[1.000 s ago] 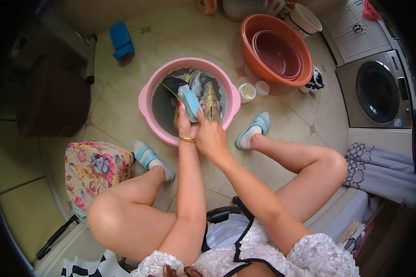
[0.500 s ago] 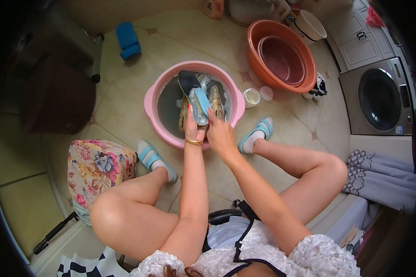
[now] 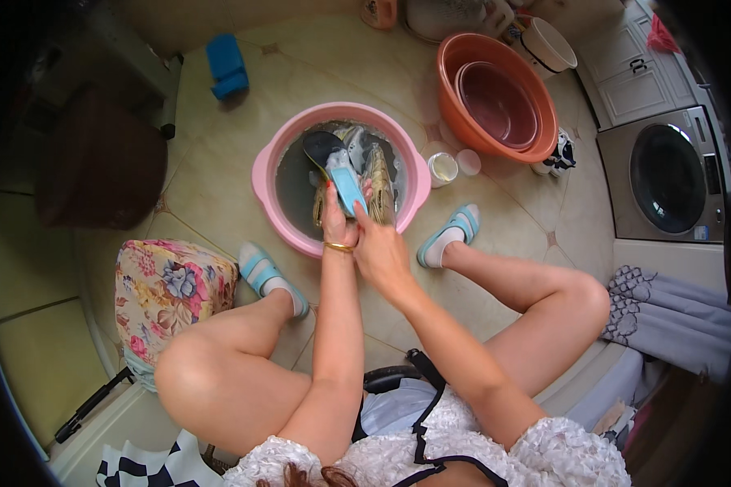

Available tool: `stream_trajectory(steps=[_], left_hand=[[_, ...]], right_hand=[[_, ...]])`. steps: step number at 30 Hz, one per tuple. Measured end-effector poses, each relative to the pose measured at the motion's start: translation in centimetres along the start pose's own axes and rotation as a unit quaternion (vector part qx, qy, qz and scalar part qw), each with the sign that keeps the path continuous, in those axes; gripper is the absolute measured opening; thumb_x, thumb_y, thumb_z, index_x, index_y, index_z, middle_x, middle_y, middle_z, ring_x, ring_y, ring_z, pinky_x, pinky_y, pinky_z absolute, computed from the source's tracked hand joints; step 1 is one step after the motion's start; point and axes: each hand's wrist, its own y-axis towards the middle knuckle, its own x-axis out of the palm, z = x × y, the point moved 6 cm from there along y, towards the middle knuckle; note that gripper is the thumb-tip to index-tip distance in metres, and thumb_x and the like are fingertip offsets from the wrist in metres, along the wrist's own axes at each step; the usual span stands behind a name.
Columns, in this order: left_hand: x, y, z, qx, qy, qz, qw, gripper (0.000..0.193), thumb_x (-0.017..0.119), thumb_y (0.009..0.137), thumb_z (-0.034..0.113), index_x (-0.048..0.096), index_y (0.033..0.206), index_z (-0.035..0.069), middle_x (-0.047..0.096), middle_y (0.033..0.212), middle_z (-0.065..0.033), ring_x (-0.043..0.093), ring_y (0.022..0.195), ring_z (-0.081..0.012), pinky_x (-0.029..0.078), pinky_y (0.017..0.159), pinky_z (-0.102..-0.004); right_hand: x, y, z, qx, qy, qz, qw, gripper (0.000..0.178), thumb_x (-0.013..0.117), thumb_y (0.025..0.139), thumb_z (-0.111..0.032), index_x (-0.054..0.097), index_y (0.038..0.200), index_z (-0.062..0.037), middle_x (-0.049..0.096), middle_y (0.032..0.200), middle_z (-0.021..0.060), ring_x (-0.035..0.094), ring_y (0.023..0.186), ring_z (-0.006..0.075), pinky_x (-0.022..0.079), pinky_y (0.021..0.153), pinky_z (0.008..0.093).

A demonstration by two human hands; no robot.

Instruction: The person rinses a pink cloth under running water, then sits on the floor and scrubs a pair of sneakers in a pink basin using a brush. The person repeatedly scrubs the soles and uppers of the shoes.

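Note:
A pink basin (image 3: 261,183) of cloudy water stands on the floor in front of me. Over it my left hand (image 3: 335,221) grips a shoe with a dark sole (image 3: 323,148), its middle covered in white suds. In my right hand (image 3: 382,256) is a light blue scrubbing brush (image 3: 348,187), pressed against the sudsy part of that shoe. Another shoe with a brown and gold pattern (image 3: 378,180) lies in the basin, to the right of the brush. My fingers and the held shoe's near end partly hide each other.
Right of the basin stand an open white tub (image 3: 443,169) and its lid (image 3: 468,161). Beyond are an orange basin (image 3: 449,101) with a smaller one inside, sneakers (image 3: 557,156) and a washing machine (image 3: 666,178). A blue plastic object (image 3: 226,68) lies far left; a floral-covered stool (image 3: 173,292) is nearer.
The brush has slid toward me along the shoe, and my right hand has drawn back slightly. The shoe's dark far end has tilted a little to the left.

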Motion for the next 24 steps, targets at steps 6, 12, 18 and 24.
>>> stream_trajectory(steps=[6,12,18,24], left_hand=[[3.3,-0.6,-1.2,0.001,-0.038,-0.017,0.999,0.042,0.037,0.102,0.031,0.047,0.131,0.003,0.057,0.124,-0.0113,0.055,0.114,-0.0258,0.042,0.101,-0.0385],[4.2,-1.1,1.4,-0.054,-0.019,-0.074,0.996,0.041,0.042,0.097,0.021,0.046,0.131,-0.002,0.058,0.124,-0.0154,0.055,0.114,-0.0266,0.04,0.103,-0.0405],[5.8,-0.4,2.8,-0.049,-0.041,-0.132,0.989,0.066,0.037,0.097,0.045,0.033,0.137,-0.007,0.047,0.131,-0.0292,0.049,0.121,-0.0433,0.04,0.103,-0.053],[5.6,-0.8,1.6,-0.08,-0.087,-0.13,0.984,0.075,0.034,0.096,0.056,0.03,0.14,-0.005,0.043,0.139,-0.0191,0.052,0.114,-0.0353,0.047,0.094,-0.0487]], right_hand=[[-1.1,6.4,2.6,0.049,0.049,0.039,0.997,0.048,0.061,0.083,-0.021,0.056,0.131,-0.0157,0.065,0.099,0.0265,0.062,0.095,0.0421,0.048,0.084,0.0465],[-1.0,4.9,3.8,0.073,0.233,0.01,0.97,0.064,0.068,0.078,-0.013,0.048,0.138,-0.0141,0.061,0.121,0.0221,0.062,0.109,0.0268,0.046,0.091,0.0322],[-1.5,-0.4,3.0,0.077,0.205,-0.059,0.974,0.065,0.068,0.079,-0.006,0.046,0.14,-0.0153,0.061,0.121,0.0232,0.062,0.11,0.0218,0.046,0.09,0.0317],[-2.6,-3.1,1.3,0.041,-0.069,-0.019,0.997,0.042,0.055,0.091,-0.031,0.053,0.132,-0.0202,0.062,0.073,0.0237,0.064,0.075,0.0426,0.05,0.067,0.0507]])
